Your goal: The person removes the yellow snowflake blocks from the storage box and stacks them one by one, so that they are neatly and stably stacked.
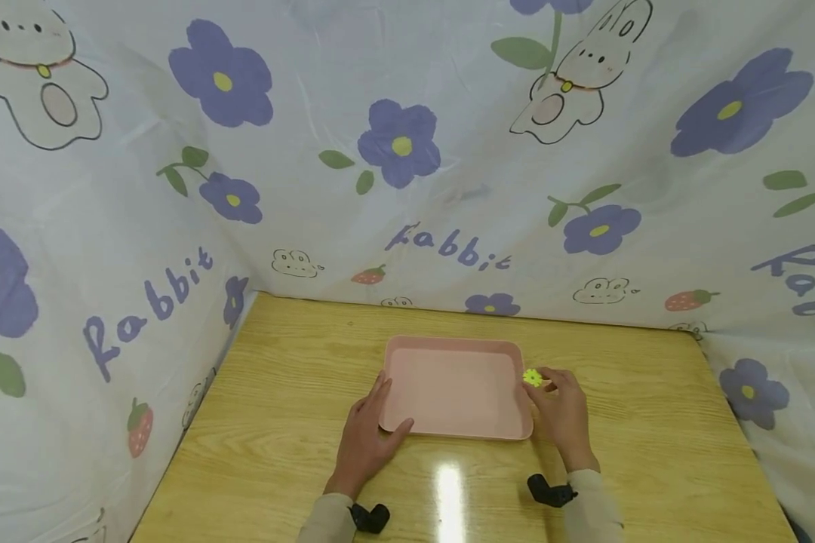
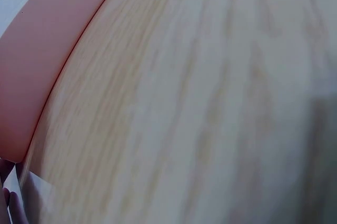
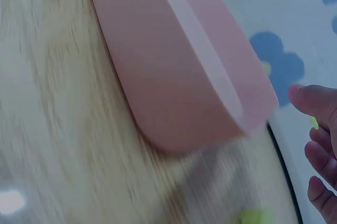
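Note:
A pink rectangular tray [image 1: 458, 388] lies on the wooden table, its inside bare. My left hand [image 1: 367, 445] rests at the tray's front left corner, fingers stretched along the left side and thumb against the front edge. In the left wrist view, only bits of its fingers [image 2: 15, 205] show beside the tray wall [image 2: 47, 50]. Beside the tray's right rim, my right hand [image 1: 562, 411] pinches a small yellow-green flower-shaped piece [image 1: 533, 377] between thumb and fingers. The right wrist view has that hand [image 3: 321, 134] mostly cut off, with a sliver of the piece [image 3: 314, 122] showing.
Wooden table [image 1: 299, 362] surrounds the tray. Cloth printed with rabbits and purple flowers [image 1: 399, 143] hangs behind and at both sides. A blurred yellow-green patch [image 3: 255, 216] shows low in the right wrist view. Each wrist wears a black device [image 1: 550, 491].

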`<state>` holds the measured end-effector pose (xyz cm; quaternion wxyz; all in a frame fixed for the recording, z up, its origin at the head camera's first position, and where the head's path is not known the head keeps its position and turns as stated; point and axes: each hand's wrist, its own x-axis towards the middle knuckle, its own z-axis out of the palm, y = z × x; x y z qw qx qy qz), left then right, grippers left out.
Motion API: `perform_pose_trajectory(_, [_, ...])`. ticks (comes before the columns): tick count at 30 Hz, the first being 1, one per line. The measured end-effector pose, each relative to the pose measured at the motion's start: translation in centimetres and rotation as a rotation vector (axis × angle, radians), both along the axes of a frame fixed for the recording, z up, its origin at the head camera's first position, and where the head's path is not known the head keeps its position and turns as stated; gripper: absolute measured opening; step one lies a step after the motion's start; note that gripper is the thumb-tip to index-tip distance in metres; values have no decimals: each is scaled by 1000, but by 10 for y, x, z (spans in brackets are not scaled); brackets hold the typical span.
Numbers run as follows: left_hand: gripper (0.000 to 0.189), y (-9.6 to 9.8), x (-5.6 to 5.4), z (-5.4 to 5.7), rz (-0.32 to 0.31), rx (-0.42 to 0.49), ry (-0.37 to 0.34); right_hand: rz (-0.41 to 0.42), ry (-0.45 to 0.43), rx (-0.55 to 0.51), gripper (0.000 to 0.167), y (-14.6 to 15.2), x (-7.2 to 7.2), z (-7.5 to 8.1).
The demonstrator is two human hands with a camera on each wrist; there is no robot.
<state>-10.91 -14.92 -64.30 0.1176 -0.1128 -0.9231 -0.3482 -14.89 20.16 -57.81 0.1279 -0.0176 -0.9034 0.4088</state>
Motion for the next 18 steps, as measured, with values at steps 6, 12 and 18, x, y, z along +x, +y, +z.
perform_pose_trajectory(6, [83,1,0,-1,8,3,27,-76,-5,33,38,34,14,0])
perform_pose_trajectory(12, [82,2,1,0,3,-11,46,-152,-75,15,38,57,31,-5])
perform_pose_trajectory(18, [82,2,1,1,4,-1,48,-156,-134,0,39,66,38,-9])
